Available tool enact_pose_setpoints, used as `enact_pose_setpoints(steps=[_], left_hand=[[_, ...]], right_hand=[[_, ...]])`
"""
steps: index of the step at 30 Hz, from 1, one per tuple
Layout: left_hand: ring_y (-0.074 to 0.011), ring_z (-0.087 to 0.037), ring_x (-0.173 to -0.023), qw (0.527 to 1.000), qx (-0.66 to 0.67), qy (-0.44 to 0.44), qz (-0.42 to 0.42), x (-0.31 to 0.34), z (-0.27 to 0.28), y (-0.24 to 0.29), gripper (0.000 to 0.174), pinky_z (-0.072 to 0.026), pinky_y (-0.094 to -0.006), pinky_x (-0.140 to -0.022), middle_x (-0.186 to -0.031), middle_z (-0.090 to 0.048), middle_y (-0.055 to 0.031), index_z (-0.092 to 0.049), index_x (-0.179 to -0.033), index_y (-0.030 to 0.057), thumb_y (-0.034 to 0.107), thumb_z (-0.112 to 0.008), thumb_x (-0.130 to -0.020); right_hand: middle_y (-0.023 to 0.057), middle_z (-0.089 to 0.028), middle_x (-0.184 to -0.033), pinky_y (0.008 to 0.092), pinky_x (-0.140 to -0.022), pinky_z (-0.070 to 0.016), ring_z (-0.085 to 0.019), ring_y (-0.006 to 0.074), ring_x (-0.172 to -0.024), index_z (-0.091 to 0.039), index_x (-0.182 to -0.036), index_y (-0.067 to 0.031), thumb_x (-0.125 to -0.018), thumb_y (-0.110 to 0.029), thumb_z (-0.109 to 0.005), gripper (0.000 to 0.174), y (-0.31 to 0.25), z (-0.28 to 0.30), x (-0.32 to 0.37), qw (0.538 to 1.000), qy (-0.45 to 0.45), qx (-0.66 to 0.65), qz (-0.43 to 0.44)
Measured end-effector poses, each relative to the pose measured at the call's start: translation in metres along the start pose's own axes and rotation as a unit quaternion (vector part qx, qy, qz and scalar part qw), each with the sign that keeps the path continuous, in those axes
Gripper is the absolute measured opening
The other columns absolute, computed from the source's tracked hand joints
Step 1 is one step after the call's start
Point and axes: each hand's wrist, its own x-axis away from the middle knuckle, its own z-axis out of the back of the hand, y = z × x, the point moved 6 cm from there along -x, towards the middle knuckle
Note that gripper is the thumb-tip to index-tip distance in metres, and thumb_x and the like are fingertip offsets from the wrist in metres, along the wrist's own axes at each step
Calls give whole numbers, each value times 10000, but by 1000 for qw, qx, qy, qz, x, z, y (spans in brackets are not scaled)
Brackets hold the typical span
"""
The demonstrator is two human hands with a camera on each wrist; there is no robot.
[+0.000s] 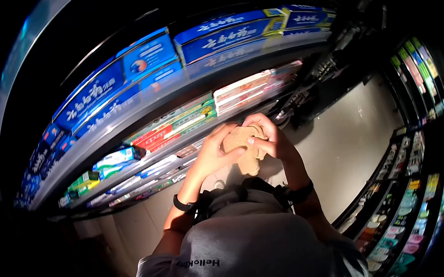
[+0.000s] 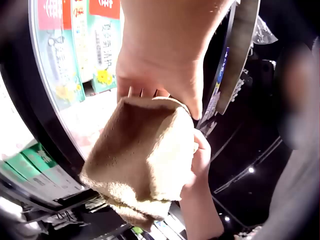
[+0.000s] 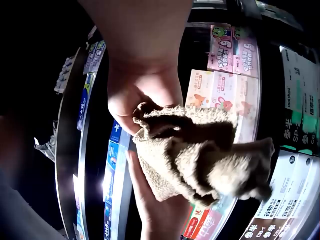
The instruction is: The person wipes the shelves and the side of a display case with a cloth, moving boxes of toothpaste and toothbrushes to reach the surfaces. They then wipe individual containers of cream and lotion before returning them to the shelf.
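A tan terry cloth (image 1: pixel 238 138), folded into a thick bundle, is held between both hands in front of the body. From the left side my left hand (image 1: pixel 213 148) grips it, the thumb lying across its near face. My right hand (image 1: pixel 275 141) pinches the other side, its thumb pressed on top of the folds. In the left wrist view the cloth (image 2: pixel 135 150) hangs below the left hand (image 2: pixel 160 70), whose fingertips are hidden behind it. Loose ruffled layers of the cloth (image 3: pixel 190 155) stick out past the right hand (image 3: pixel 142 95) in the right wrist view.
Shelves of boxed toothpaste stand close ahead and to the left, with blue boxes (image 1: pixel 232 39) on the upper shelf and red boxes (image 1: pixel 152 139) lower down. Light floor tiles (image 1: pixel 340 128) lie to the right. More stocked shelves (image 1: pixel 404 219) line the far right.
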Motion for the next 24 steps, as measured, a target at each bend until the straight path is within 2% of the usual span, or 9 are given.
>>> enact_pose_setpoints(steps=[1, 3, 7, 9, 11, 15, 17, 19, 24], left_hand=[[-146, -534, -891, 990, 93, -76, 78, -2, -13, -5, 345, -431, -291, -773, -969, -576, -132, -560, -1027, 9, 135, -669, -725], [-86, -494, -896, 978, 141, -142, 64, -10, -28, -13, 369, -415, -245, -765, -941, -555, -63, -506, -1042, 16, 48, -664, -710], [-100, -480, -900, 954, 296, -34, 37, -26, -24, 1, 466, -389, -209, -755, -948, -470, -30, -350, -1043, 75, -80, -608, -688], [-139, -471, -973, 880, 471, -21, 47, -33, -22, 29, 453, -393, -246, -802, -1005, -463, -64, -328, -1068, 89, -84, -568, -724], [-177, -450, -1031, 922, 379, 79, -22, -40, -11, 42, 438, -377, -292, -855, -1063, -443, -100, -313, -1097, 94, -87, -524, -758], [-210, -395, -1076, 979, 78, 130, -138, -69, -17, 65, 340, -330, -337, -923, -1130, -376, -130, -382, -1084, 57, -50, -504, -786], [-314, -404, -1076, 957, -162, 213, -114, -83, -35, 67, 533, -363, -384, -896, -1171, -358, -192, -426, -1201, 74, 20, -618, -706], [-342, -375, -1130, 908, -371, 186, -55, -107, -65, 77, 609, -352, -383, -908, -1189, -340, -208, -391, -1279, 80, 59, -620, -715], [-370, -540, -787, 898, -401, 182, 2, -175, -126, 64, 692, -451, -409, -653, -903, -540, -215, -335, -1320, 114, 61, -632, -697]], right_hand=[[39, -476, -977, 261, -867, -365, -458, 108, -948, -440, -1054, -44, -764, 13, -488, 299, -6, 9, 6, 997, 65, 42, 23], [58, -468, -957, 280, -827, -385, -477, 130, -851, -463, -947, -49, -769, 8, -503, 191, -11, 31, 22, 979, 150, 114, 84], [104, -502, -973, 284, -779, -426, -523, 174, -769, -546, -806, -15, -752, 75, -470, 129, -21, 56, 40, 985, 91, 97, 112], [123, -514, -980, 285, -772, -439, -542, 195, -764, -574, -776, -5, -744, 100, -458, 160, -38, 59, 31, 983, 67, 100, 136], [153, -522, -1014, 296, -764, -452, -567, 235, -837, -615, -818, -2, -736, 112, -468, 203, -63, 68, 21, 881, 196, 327, 280], [177, -487, -1023, 342, -803, -438, -537, 315, -914, -573, -1009, 12, -717, 56, -548, 296, -70, 86, -13, 853, 277, 266, 355], [183, -465, -1031, 361, -803, -432, -520, 344, -904, -547, -1060, 13, -707, 51, -560, 355, -65, 99, -29, 839, 283, 310, 345], [165, -460, -959, 391, -689, -448, -519, 343, -820, -575, -1090, -92, -687, -1, -567, 413, -57, 120, -38, 816, 270, 396, 323], [128, -453, -832, 371, -580, -446, -523, 291, -677, -576, -1098, -136, -686, -32, -559, 425, -67, 199, -27, 804, 279, 442, 283]])
